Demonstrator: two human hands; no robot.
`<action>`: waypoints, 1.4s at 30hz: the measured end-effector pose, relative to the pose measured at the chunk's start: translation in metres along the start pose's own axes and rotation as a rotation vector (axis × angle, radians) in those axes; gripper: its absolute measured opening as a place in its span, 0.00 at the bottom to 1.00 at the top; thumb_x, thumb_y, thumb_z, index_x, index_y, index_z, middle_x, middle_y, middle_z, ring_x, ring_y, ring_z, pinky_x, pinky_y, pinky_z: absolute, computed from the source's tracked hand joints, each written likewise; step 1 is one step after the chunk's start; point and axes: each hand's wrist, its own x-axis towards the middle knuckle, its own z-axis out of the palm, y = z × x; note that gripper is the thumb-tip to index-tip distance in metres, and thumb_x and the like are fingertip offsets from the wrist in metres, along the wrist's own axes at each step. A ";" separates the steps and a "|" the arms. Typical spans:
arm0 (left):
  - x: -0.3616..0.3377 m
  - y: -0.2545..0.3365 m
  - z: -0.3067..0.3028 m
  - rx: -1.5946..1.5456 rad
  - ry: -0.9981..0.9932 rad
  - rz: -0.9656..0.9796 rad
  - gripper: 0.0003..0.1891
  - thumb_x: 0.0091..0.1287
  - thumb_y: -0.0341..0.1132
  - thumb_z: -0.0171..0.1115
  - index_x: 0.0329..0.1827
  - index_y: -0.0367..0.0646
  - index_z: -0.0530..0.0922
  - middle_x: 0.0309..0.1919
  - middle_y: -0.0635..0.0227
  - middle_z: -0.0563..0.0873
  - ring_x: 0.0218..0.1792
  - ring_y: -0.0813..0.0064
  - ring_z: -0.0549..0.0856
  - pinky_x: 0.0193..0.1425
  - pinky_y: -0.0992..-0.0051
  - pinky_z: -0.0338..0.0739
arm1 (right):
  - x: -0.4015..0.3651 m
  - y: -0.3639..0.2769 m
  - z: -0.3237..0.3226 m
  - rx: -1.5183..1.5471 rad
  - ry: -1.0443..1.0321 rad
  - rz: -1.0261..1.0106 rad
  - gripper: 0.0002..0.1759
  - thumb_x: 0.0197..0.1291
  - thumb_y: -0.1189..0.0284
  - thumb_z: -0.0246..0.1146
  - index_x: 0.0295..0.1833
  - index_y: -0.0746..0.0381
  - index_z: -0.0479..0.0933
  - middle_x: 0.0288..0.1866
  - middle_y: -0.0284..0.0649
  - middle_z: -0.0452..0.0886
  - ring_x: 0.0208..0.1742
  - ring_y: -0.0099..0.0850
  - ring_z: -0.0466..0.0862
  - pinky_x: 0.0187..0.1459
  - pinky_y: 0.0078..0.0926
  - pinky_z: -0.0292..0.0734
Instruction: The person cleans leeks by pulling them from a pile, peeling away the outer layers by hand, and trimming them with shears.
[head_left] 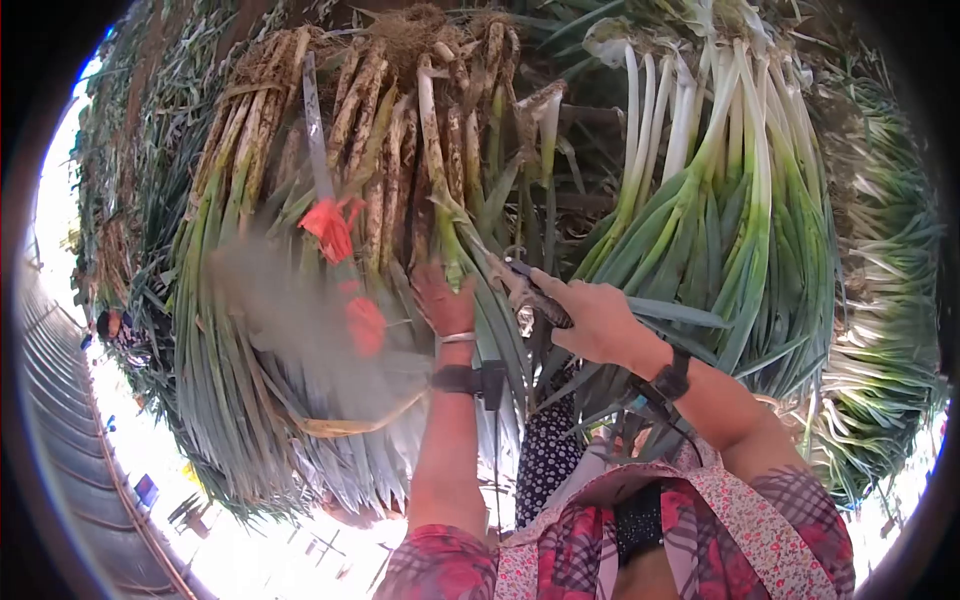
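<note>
Long green onions with brown, soiled stalks [375, 130] lie in front of me, roots pointing away. My left hand [442, 300] is closed around one green onion [430, 130] where its pale stalk turns green. Just to the right, my right hand [605, 325] wraps around a dark-handled tool [548, 302], whose exact kind I cannot make out. The tool's front end is close to a strip of loose, torn outer skin [500, 275] beside that onion. Part of the left hand's fingers is hidden by leaves.
Cleaned green onions with white stalks [720, 130] lie on the right, and more line the far right edge [880, 300]. At left are a tied bundle [265, 95], a flat greyish strip [316, 130] and red plastic [330, 228]. A pale blurred patch covers leaves there.
</note>
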 end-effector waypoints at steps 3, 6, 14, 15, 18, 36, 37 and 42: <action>0.007 0.024 -0.003 0.441 -0.151 -0.146 0.41 0.43 0.44 0.75 0.63 0.46 0.68 0.58 0.53 0.69 0.60 0.48 0.67 0.64 0.50 0.60 | 0.022 -0.005 0.003 -0.115 0.076 0.061 0.40 0.47 0.63 0.63 0.69 0.55 0.62 0.35 0.48 0.78 0.37 0.47 0.80 0.39 0.42 0.75; 0.015 0.018 0.010 0.363 -0.135 -0.270 0.42 0.42 0.47 0.75 0.63 0.46 0.67 0.58 0.52 0.69 0.60 0.47 0.67 0.65 0.50 0.60 | 0.043 -0.002 0.000 -0.112 0.183 0.018 0.39 0.47 0.63 0.62 0.69 0.54 0.63 0.35 0.49 0.78 0.37 0.47 0.80 0.39 0.41 0.75; 0.029 0.007 0.013 0.200 -0.324 -0.421 0.33 0.39 0.45 0.74 0.46 0.39 0.68 0.45 0.47 0.76 0.50 0.45 0.77 0.54 0.53 0.71 | -0.015 -0.025 0.027 -0.072 0.038 0.020 0.37 0.51 0.61 0.60 0.69 0.54 0.61 0.33 0.51 0.78 0.33 0.50 0.80 0.35 0.45 0.75; 0.028 0.018 0.006 0.203 -0.326 -0.417 0.33 0.39 0.45 0.74 0.46 0.39 0.68 0.45 0.47 0.76 0.50 0.45 0.77 0.54 0.53 0.71 | -0.013 -0.024 0.025 -0.068 0.040 0.023 0.37 0.51 0.61 0.60 0.69 0.54 0.61 0.33 0.51 0.78 0.33 0.50 0.80 0.35 0.45 0.75; 0.023 0.054 -0.029 0.335 -0.309 -0.269 0.33 0.41 0.42 0.74 0.46 0.39 0.66 0.40 0.48 0.78 0.42 0.46 0.81 0.47 0.57 0.75 | -0.010 -0.030 0.017 0.017 0.132 0.035 0.38 0.50 0.61 0.61 0.69 0.54 0.60 0.32 0.51 0.78 0.34 0.51 0.80 0.36 0.46 0.74; -0.015 0.077 -0.074 0.561 -0.501 -0.165 0.45 0.47 0.40 0.69 0.68 0.34 0.55 0.49 0.48 0.78 0.47 0.51 0.81 0.48 0.60 0.78 | 0.101 -0.037 -0.011 -0.081 0.229 0.115 0.41 0.44 0.64 0.63 0.68 0.57 0.62 0.33 0.49 0.81 0.37 0.48 0.82 0.39 0.45 0.76; -0.017 0.078 -0.075 0.564 -0.510 -0.159 0.46 0.47 0.40 0.70 0.68 0.34 0.55 0.49 0.48 0.78 0.46 0.51 0.81 0.48 0.60 0.78 | 0.109 -0.035 -0.015 -0.107 0.235 0.106 0.40 0.45 0.62 0.63 0.68 0.58 0.62 0.34 0.50 0.82 0.38 0.47 0.83 0.39 0.44 0.77; -0.027 0.076 -0.091 0.409 -0.505 -0.195 0.43 0.47 0.39 0.70 0.67 0.34 0.60 0.46 0.47 0.80 0.44 0.50 0.82 0.48 0.60 0.77 | 0.124 -0.029 -0.027 -0.096 0.223 0.069 0.41 0.43 0.65 0.61 0.68 0.56 0.62 0.35 0.50 0.82 0.38 0.49 0.82 0.40 0.45 0.76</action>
